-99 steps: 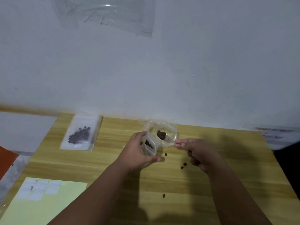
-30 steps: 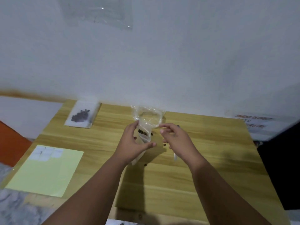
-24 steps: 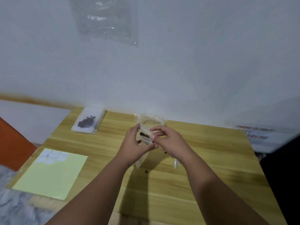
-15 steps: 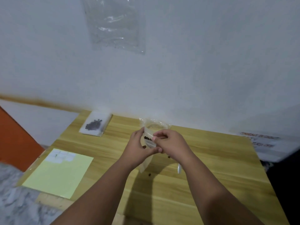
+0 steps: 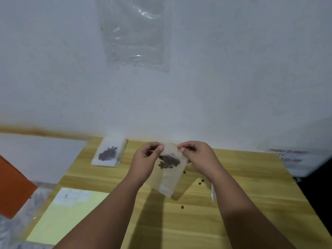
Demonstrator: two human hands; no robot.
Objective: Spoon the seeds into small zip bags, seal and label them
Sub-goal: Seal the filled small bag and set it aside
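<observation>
Bag point(image 5: 168, 177) of clear plastic, pinched at its top edge by left hand point(image 5: 146, 160) at one corner and right hand point(image 5: 197, 157) at the other, over mid-table point(image 5: 251, 212). Dark seeds point(image 5: 168, 161) bunched in its upper half; lower end blurred, contact with wood unclear. Loose seeds point(image 5: 200, 182) just right of it. Spoon point(image 5: 213, 193) near right, partly hidden behind right forearm. Far left: second filled bag point(image 5: 108, 154). Near left: yellow sheet point(image 5: 68, 216), partly covered by left forearm, labels point(image 5: 71, 196) too faint to read.

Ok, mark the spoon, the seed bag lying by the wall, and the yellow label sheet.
spoon point(image 5: 213, 194), head view, its mid-length
seed bag by the wall point(image 5: 109, 153), head view, centre, over the seeds
yellow label sheet point(image 5: 71, 218), head view, bare yellow middle
</observation>
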